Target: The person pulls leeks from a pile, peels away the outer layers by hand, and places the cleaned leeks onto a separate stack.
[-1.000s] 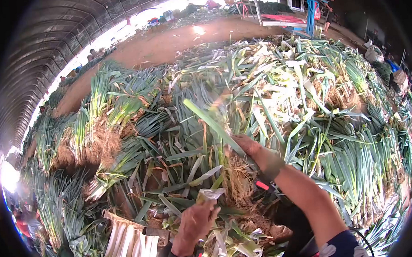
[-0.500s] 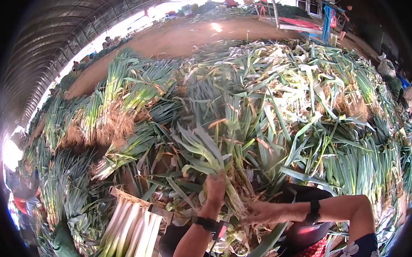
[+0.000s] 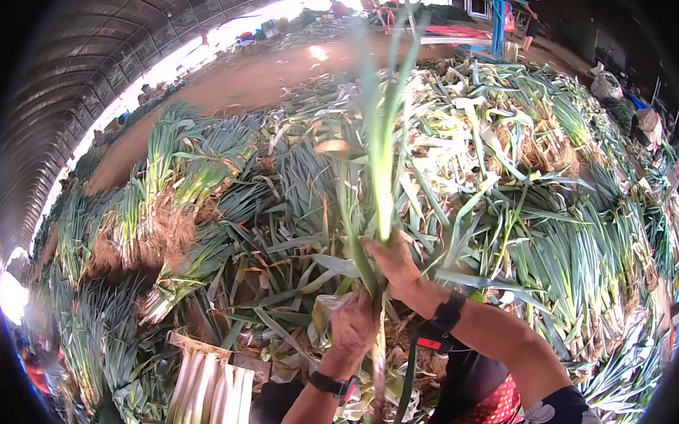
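Observation:
An upright leek [image 3: 384, 187] stands in front of me, its green leaves pointing up and blurred at the tips. My right hand [image 3: 396, 266] is closed around it where the leaves meet the stem. Just below and to the left, my left hand [image 3: 353, 325] is closed against the same leek and a drooping outer leaf. The lower stem runs down between my forearms, and its root end is hard to make out. At lower left, several peeled white leeks [image 3: 203, 392] lie side by side, roots toward a wooden board [image 3: 247, 361].
Bundled leeks with brown roots [image 3: 147, 232] lie at left, and a row of green leek tops [image 3: 576, 258] at right. Stripped leaves [image 3: 458, 146] cover the heap ahead. Bare brown ground [image 3: 273, 71] and a blue post [image 3: 500, 27] are farther back.
My right hand has moved up from the lower stem to above my left hand. The leek now stands more upright, with its leaves raised. The view has shifted slightly.

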Tool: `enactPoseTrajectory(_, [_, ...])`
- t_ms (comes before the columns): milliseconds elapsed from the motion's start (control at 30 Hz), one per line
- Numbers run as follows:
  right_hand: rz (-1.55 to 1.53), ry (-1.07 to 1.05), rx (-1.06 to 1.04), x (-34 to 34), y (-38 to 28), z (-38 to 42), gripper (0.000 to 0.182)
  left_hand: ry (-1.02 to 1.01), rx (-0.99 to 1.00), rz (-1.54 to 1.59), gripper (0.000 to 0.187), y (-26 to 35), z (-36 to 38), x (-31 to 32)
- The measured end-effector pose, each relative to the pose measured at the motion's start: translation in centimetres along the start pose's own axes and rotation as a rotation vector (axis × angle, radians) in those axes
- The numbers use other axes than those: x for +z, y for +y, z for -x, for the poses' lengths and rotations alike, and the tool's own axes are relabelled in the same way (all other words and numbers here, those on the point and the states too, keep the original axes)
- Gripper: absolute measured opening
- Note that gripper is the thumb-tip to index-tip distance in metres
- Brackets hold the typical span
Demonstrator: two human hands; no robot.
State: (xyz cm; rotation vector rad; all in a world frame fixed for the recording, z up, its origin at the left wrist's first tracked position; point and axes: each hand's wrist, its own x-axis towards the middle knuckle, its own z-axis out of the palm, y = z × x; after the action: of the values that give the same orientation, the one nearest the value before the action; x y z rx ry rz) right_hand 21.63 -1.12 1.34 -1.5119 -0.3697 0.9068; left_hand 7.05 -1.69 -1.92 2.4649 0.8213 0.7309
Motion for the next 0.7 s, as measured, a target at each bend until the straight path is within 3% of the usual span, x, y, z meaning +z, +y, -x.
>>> enactPoseTrajectory(33, [-0.079,0.091,0.005,-0.3,-0.7,0.3,0.04,-0.022,0.071,-0.191,0.015,0.1,-0.2,-0.7])
enactPoseTrajectory(67, [-0.288,0.188,-0.126,-0.6,0.5,-1.3,0.03,-0.023,0.076,-0.159,0.019,-0.8,0.0,-0.6])
enactPoseTrajectory(100, [-0.16,0.274,-0.233,-2.2,1.2,-4.2,0.026,-0.034,0.075,-0.157,0.019,-1.5,0.4,-0.7])
enactPoseTrajectory(133, [-0.298,0.332,-0.157,-3.2,-2.1,-3.2,0.024,-0.073,0.065,-0.223,0.019,-2.1,0.7,-1.0])
enactPoseTrajectory(200, [-0.469,0.38,-0.346,-7.4,-2.5,-7.2,0.02,-0.161,-0.013,-0.315,0.019,-2.4,0.8,-2.2])
enactPoseTrajectory(300, [-0.646,0.479,-0.327,-12.9,-2.7,-8.5,0.017,-0.299,-0.166,-0.386,0.018,-5.9,1.8,-2.5])
enactPoseTrajectory(367, [-0.869,0.4,-0.323,-16.4,-2.8,-8.5,0.016,-0.494,-0.21,-0.706,0.017,-10.1,2.5,-2.0])
enactPoseTrajectory(433, [-0.924,0.376,-0.376,-18.7,-3.9,-7.0,0.016,0.103,-0.386,0.624,0.018,-24.0,6.4,0.6])
enactPoseTrajectory(467, [-0.936,0.426,-0.33,-20.2,-4.1,-6.9,0.017,0.099,-0.381,0.624,0.018,-21.8,5.6,-1.3])
enactPoseTrajectory(533, [-0.955,0.455,-0.337,-22.3,-3.9,-6.5,0.016,0.151,-0.373,-0.486,0.015,-14.7,3.4,-7.3])
enactPoseTrajectory(567, [-0.96,0.459,-0.342,-22.9,-3.3,-6.7,0.016,0.151,-0.365,-0.486,0.015,-14.7,3.0,-7.3])
enactPoseTrajectory(633, [-0.654,0.436,-0.534,-22.6,-3.4,-6.1,0.015,0.087,-0.509,-0.588,0.017,-15.0,2.9,-7.3])
enactPoseTrajectory(667, [-1.045,0.406,-0.358,-21.7,-4.8,-5.2,0.015,0.039,-0.567,-0.593,0.018,-15.3,3.0,-7.1])
enactPoseTrajectory(700, [-1.047,0.408,-0.36,-20.9,-5.5,-4.4,0.015,0.039,-0.564,-0.593,0.018,-16.6,3.7,-6.4])
